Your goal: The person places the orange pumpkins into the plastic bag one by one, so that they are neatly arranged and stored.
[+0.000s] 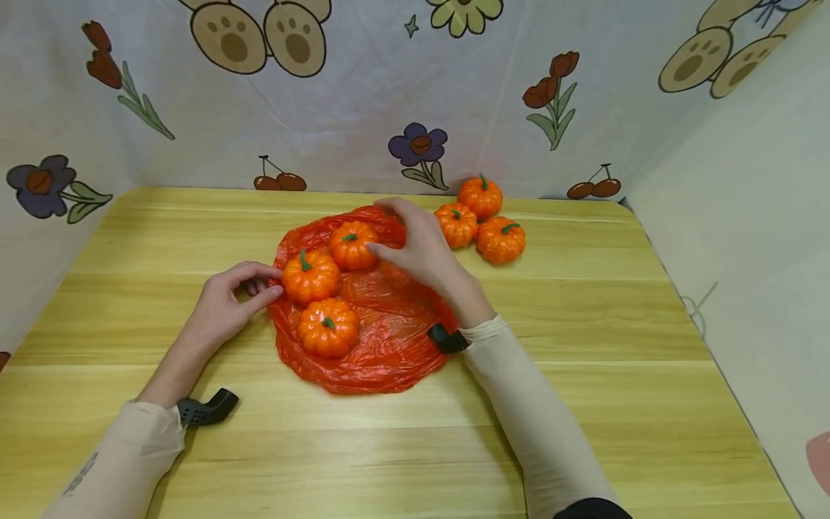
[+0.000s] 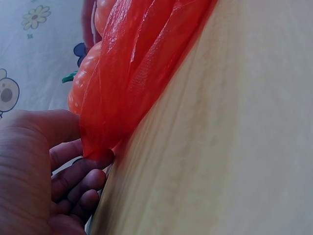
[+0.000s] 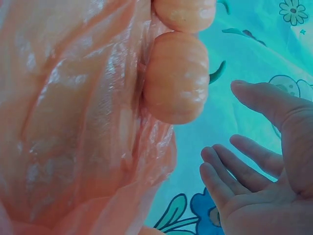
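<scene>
A red plastic bag [image 1: 402, 339] lies spread on the table with three small orange toy pumpkins on it: one at the back [image 1: 353, 246], another pumpkin [image 1: 311, 277] at the left and a third pumpkin [image 1: 328, 329] nearer the front. At the bag's left edge, my left hand [image 1: 227, 299] pinches the thin red film, seen closely in the left wrist view at the bag's edge [image 2: 112, 117]. Over the bag's far right side reaches my right hand [image 1: 418, 245], its thumb beside the back pumpkin. In the right wrist view its fingers [image 3: 244, 176] are spread, apart from the pumpkin [image 3: 177, 78].
Behind the right hand, three more orange pumpkins stand grouped on the table: one at the back [image 1: 480, 197], one at the left [image 1: 457, 225], one at the right [image 1: 501, 240]. A patterned cloth [image 1: 350, 122] hangs along the wooden table's [image 1: 603, 375] far edge.
</scene>
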A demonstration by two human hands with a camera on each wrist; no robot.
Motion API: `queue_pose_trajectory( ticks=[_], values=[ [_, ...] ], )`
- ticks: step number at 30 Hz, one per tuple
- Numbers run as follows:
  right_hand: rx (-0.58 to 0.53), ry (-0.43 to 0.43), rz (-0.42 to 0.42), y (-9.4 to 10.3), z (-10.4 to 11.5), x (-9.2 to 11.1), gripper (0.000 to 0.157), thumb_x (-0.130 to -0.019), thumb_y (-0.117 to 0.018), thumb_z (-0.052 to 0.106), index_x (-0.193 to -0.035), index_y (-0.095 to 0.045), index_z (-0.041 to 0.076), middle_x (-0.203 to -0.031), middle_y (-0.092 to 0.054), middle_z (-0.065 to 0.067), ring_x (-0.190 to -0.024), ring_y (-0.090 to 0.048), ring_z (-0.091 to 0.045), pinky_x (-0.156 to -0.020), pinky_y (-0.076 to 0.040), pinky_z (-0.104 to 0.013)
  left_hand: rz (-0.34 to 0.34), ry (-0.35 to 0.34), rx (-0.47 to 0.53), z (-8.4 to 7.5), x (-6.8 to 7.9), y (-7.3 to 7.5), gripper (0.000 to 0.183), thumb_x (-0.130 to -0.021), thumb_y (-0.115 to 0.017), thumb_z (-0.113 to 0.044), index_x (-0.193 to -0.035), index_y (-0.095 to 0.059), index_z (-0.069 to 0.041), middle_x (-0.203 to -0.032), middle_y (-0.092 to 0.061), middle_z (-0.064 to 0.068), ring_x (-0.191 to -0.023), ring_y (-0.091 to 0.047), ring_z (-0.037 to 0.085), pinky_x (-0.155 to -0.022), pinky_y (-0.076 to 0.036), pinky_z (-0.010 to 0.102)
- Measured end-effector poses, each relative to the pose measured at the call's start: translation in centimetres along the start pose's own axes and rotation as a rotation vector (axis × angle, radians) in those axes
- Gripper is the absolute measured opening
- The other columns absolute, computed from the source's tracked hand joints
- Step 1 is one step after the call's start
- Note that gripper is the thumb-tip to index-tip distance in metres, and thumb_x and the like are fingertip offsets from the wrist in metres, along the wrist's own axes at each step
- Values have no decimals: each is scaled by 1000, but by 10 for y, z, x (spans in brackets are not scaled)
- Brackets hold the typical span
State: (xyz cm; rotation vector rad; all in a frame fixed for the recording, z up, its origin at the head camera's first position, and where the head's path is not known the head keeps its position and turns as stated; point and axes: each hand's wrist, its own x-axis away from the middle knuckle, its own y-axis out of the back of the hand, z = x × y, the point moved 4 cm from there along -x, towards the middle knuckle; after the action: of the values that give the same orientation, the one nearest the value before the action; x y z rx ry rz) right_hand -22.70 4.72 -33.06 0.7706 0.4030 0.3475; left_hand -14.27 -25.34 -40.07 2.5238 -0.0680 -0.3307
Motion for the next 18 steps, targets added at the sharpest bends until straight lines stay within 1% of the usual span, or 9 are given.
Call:
queue_pose_trajectory(
  ticks=[3, 8, 12, 18],
  values=[
    [-1, 13, -9, 1, 3, 0, 65, -92, -83, 25, -149, -55, 9, -145, -63, -12, -135, -58, -28, -114, -45, -41, 0, 7, -3, 2, 1, 0, 19, -97, -77, -11, -116, -77, -10, -98, -67, 4, -85, -53, 12, -74, -42, 17],
    [-31, -14, -33, 6, 2, 0, 66, -93, -83, 22, -150, -54, 8, -144, -63, -13, -136, -58, -27, -116, -45, -40, 0, 18, -14, 4, 1, 0, 20, -97, -77, -12, -117, -77, -10, -99, -67, 4, -86, -53, 12, -75, -42, 16],
    [-63, -37, -53, 12, -2, 3, 65, -93, -82, 22, -150, -53, 8, -145, -62, -12, -137, -57, -26, -118, -44, -39, 0, 19, -16, 5, 0, -1, 19, -98, -77, -12, -117, -77, -10, -99, -67, 4, -86, -53, 12, -75, -42, 16],
    [-41, -38, -92, 27, -12, 9, 62, -93, -83, 24, -147, -57, 10, -143, -63, -9, -136, -59, -26, -117, -45, -41, 2, 16, -18, 3, 0, -1, 19, -98, -76, -12, -117, -77, -10, -100, -67, 4, -86, -53, 12, -75, -42, 16]
  ],
)
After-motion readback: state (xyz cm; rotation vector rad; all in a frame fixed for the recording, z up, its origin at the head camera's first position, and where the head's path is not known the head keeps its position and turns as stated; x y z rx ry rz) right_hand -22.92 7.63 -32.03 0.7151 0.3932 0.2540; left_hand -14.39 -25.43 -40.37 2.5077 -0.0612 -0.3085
